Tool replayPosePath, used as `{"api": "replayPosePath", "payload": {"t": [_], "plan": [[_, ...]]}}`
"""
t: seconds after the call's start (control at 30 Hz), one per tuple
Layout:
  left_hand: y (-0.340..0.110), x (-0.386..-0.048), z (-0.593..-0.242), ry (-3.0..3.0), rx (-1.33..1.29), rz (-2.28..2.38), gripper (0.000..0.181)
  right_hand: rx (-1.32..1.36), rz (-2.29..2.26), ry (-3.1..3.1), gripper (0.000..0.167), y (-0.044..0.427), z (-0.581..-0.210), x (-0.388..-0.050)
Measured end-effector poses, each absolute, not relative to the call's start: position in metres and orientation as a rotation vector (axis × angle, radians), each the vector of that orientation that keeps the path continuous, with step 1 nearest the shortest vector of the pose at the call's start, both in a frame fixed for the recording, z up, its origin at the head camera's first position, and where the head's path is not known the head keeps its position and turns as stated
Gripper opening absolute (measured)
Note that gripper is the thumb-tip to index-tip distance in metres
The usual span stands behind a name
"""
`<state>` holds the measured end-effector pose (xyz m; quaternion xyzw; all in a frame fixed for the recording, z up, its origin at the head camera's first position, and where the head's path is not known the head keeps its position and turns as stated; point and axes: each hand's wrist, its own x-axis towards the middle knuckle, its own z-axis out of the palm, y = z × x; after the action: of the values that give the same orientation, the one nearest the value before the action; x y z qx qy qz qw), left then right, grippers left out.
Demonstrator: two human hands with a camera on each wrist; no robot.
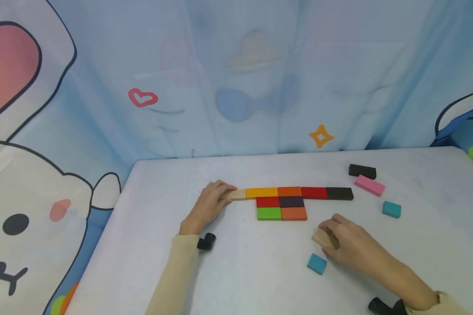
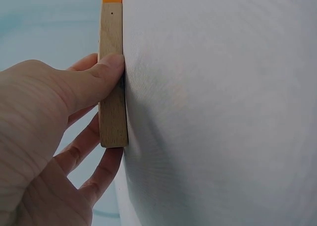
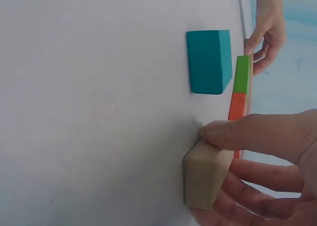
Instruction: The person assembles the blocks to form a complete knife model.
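Observation:
Along the back of the table, my left hand [image 1: 206,205] pinches a plain wooden block [image 1: 238,194] between thumb and fingers. This block lies at the left end of a row and touches a yellow block [image 1: 262,192]. The row continues rightward with an orange block [image 1: 289,191], a red block [image 1: 314,193] and a black block [image 1: 340,193]. Two shorter rows sit against its near side, the nearest having a green block [image 1: 269,213] and an orange-red block [image 1: 294,213]. My right hand [image 1: 352,245] grips another plain wooden block [image 3: 200,179] by its sides, apart from the rows.
A teal block [image 1: 317,264] lies just in front of my right hand. Off to the right are another teal block [image 1: 391,209], a pink block [image 1: 369,185] and a black block [image 1: 362,171]. A patterned blue curtain [image 1: 236,131] hangs behind the white table [image 1: 252,271].

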<state>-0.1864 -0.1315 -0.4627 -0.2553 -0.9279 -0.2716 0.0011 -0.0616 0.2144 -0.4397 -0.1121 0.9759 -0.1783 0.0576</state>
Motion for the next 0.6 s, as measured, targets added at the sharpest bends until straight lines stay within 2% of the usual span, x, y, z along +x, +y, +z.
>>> {"api": "replayPosePath", "payload": {"t": [0.27,0.6], "plan": [[-0.132,-0.186,-0.462,-2.908,-0.803,-0.861,0.034,-0.403,-0.532,3.034,0.047,0.207,-0.434,-0.064],[-0.132,-0.187,-0.463,-2.913,-0.799,-0.874,0.034,-0.595,-0.62,3.027,0.044,0.167,-0.419,-0.079]]}}
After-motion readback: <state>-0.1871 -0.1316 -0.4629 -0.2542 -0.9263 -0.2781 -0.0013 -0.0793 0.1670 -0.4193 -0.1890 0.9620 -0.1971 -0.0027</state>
